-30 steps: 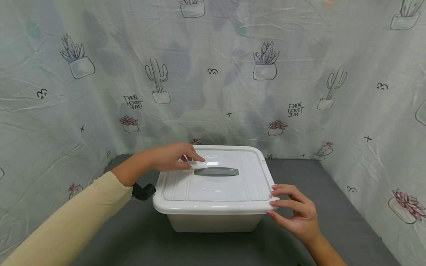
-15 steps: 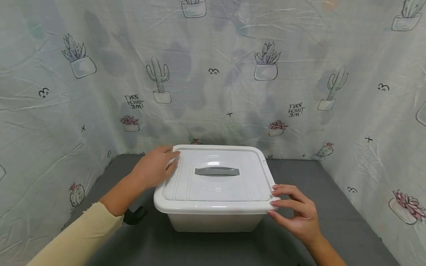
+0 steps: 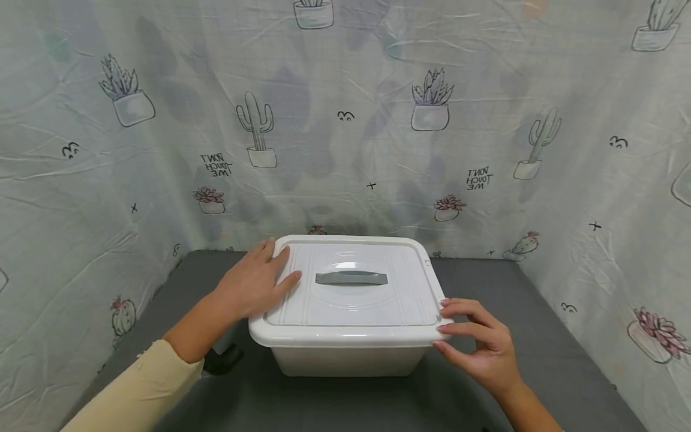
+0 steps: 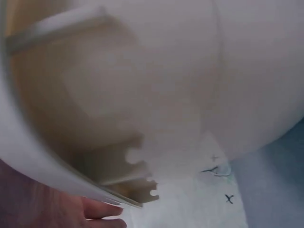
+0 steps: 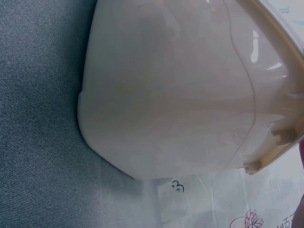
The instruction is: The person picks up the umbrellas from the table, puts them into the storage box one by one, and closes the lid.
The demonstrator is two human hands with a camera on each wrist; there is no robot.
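A white plastic storage box [image 3: 348, 362] stands on the grey surface, its white lid [image 3: 351, 309] seated on top. A grey handle [image 3: 352, 278] lies flat in the lid's middle. My left hand [image 3: 251, 282] rests on the lid's left edge, fingers extended toward the back corner and thumb on the top panel. In the left wrist view, fingers [image 4: 102, 213] show beyond the rim. At the front right corner my right hand [image 3: 480, 345] pinches the lid's rim, fingertips on the top edge and thumb lower at its side. The box's contents are hidden.
A dark grey cloth [image 3: 540, 348] covers the surface under the box. Behind and to both sides hangs a pale curtain [image 3: 345, 150] printed with cacti. A black strap-like piece [image 3: 222, 360] sits at my left wrist.
My left hand has moved from above the lid near the handle to the lid's left edge, then settled flatter with the thumb on top. The right hand and box have stayed put.
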